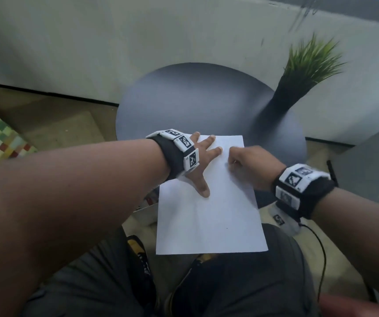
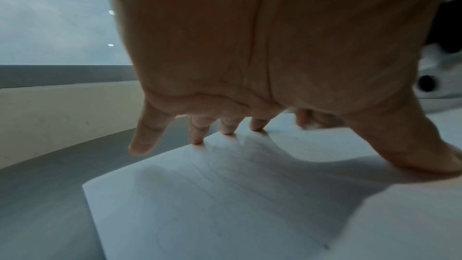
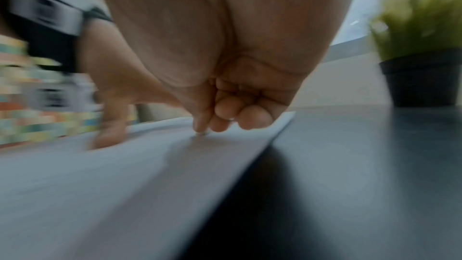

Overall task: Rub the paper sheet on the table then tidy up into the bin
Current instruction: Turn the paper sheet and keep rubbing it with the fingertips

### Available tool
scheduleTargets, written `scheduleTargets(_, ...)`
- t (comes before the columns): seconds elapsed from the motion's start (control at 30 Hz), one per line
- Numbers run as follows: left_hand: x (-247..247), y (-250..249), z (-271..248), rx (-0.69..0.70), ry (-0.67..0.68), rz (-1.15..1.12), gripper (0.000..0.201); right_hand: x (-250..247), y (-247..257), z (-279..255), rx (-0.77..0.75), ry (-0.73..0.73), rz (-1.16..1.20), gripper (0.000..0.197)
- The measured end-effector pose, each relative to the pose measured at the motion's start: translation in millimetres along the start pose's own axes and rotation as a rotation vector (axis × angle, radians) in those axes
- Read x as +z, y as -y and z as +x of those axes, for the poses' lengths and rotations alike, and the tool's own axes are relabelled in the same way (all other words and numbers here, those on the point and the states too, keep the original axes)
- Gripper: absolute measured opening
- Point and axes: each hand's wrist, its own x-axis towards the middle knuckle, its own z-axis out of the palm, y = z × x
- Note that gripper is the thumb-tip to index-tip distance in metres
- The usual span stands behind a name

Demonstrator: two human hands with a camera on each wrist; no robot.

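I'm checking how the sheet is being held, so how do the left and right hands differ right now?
The left hand lies spread, fingers straight, while the right hand is curled, pinching something too small to identify. The left hand presses fingertips and thumb onto the paper; the right hand meets it only at its pinched tips. The left hand sits by the paper's left edge, the right nearer its right edge. Both touch its far end.

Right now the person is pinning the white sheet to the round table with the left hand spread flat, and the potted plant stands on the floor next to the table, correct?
Not quite. The potted plant stands on the round table itself, at its far right edge, as the head view shows. The rest holds: the left hand lies spread flat on the white sheet.
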Motion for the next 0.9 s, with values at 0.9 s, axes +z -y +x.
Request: scheduleTargets(0.9,0.0,1.2,-3.0,0.010,-0.004,0.025,0.138,-3.1,-2.4,-12.0,-0.078,0.074,0.014,0.008)
